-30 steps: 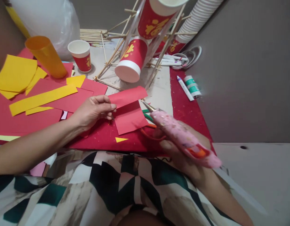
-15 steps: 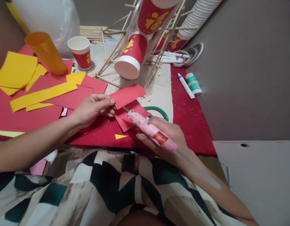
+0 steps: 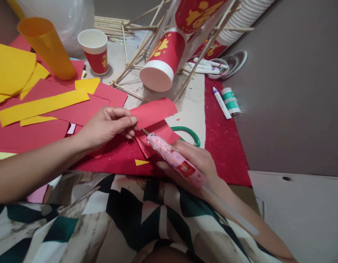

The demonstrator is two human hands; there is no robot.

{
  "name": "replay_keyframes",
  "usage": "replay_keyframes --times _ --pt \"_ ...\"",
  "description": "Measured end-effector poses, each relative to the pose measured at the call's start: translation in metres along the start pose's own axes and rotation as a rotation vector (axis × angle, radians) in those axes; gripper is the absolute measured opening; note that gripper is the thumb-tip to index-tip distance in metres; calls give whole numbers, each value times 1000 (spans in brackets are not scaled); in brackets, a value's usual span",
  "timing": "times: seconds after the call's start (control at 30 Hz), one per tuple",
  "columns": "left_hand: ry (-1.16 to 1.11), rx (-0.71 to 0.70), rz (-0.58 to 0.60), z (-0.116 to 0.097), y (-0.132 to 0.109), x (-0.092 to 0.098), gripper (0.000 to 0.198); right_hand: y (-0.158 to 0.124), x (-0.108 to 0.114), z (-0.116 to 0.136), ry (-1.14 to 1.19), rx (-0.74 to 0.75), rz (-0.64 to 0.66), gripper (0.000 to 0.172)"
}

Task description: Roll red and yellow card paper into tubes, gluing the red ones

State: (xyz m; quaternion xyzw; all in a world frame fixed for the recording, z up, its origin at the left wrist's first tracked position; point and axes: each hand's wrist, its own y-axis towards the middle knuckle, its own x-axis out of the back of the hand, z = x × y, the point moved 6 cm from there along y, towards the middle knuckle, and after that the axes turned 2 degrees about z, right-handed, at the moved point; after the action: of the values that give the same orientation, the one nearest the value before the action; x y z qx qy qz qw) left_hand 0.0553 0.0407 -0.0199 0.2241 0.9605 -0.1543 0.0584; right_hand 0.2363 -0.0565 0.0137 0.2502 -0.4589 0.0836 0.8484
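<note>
My left hand [image 3: 108, 126] pinches the left end of a folded red paper strip [image 3: 155, 113], holding its upper flap lifted. My right hand [image 3: 196, 160] grips a pink glue gun [image 3: 174, 159]; its metal nozzle points left into the fold, close to my left fingertips. The lower flap of the red paper lies on the red felt mat [image 3: 226, 146]. A green scissor handle [image 3: 189, 131] shows just behind the glue gun.
A stick frame [image 3: 147, 47] holding red paper cups [image 3: 163, 62] stands behind the paper. Yellow strips [image 3: 42, 106] and red sheets cover the left. An orange cup [image 3: 45, 47], a small red cup [image 3: 94, 51], glue tubes [image 3: 226, 102] and stacked cups [image 3: 246, 18] lie around.
My right hand brought the glue gun in from the right and lower, until its nozzle sits inside the fold. My left hand kept its pinch on the red paper.
</note>
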Motion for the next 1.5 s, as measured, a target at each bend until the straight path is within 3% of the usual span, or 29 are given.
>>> replay_keyframes --times 0.73,1.5 --pt "28 -2 0 1 2 2 18 1 -1 -1 70 -18 -2 30" --pt "16 -20 22 2 2 1 15 0 0 -3 -24 3 -36 35"
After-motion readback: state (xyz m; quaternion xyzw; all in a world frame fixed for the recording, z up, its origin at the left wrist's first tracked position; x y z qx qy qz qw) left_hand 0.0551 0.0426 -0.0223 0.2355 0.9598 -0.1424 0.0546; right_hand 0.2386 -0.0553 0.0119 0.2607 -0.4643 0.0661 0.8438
